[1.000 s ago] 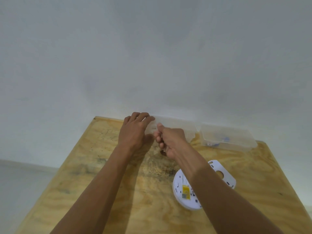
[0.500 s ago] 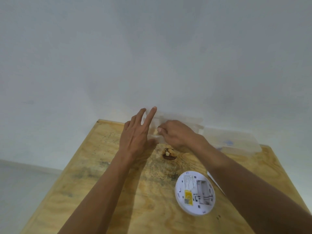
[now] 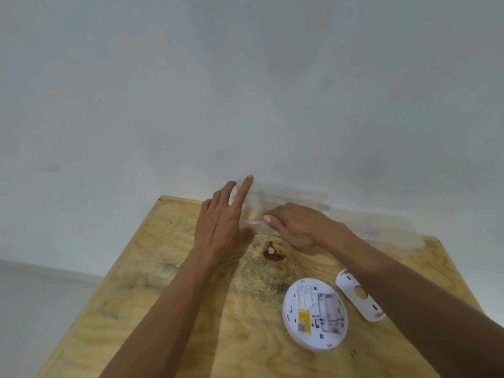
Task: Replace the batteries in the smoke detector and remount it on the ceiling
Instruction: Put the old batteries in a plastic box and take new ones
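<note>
Working at the far edge of the plywood table (image 3: pixel 174 309), I have both hands on a clear plastic box (image 3: pixel 283 200) set against the wall, presumably the battery store. My left hand (image 3: pixel 222 227) braces the box's left end so it cannot slide: index and middle fingers extended and spread in a V against its side, thumb on the table at its base. My right hand (image 3: pixel 297 225) lies palm-down over the front of the box, fingers loosely curled with the tips at the lid edge; whether they pinch anything, I cannot tell. A second clear box (image 3: pixel 381 227) sits just beside it, to the right. The smoke detector (image 3: pixel 315 313) lies face-down near me, battery bay exposed for access, apparently already holding cells, with its mounting plate (image 3: pixel 358 296) just beside it, both untouched.
</note>
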Demonstrator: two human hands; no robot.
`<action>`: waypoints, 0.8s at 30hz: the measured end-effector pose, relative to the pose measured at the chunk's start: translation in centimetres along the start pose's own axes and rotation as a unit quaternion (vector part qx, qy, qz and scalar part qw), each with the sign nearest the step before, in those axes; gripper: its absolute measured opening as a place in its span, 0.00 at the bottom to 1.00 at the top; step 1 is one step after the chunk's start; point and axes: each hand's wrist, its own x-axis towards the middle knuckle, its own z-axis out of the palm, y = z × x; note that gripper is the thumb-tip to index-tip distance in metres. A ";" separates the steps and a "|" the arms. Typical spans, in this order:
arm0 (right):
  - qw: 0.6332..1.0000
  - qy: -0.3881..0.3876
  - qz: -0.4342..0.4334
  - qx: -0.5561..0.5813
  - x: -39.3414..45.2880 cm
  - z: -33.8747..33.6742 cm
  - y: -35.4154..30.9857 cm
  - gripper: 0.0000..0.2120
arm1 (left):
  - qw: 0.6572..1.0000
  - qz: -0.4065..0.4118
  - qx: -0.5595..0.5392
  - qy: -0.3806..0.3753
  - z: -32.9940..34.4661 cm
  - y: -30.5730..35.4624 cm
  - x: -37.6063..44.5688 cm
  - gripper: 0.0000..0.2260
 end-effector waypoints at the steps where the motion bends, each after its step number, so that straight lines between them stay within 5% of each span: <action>1: 1.000 0.006 -0.002 0.002 -0.2 0.2 0.3 0.26 | 1.000 -0.003 -0.001 -0.001 0.0 0.0 0.0 0.51; 17: 0.994 0.096 0.042 -0.038 -0.1 1.8 0.6 0.25 | 1.000 -0.018 0.005 -0.002 0.0 0.2 -0.1 0.52; 24: 0.929 0.353 -0.005 0.106 -1.1 1.5 0.2 0.19 | 1.000 -0.016 0.007 0.001 -0.1 0.3 -0.1 0.52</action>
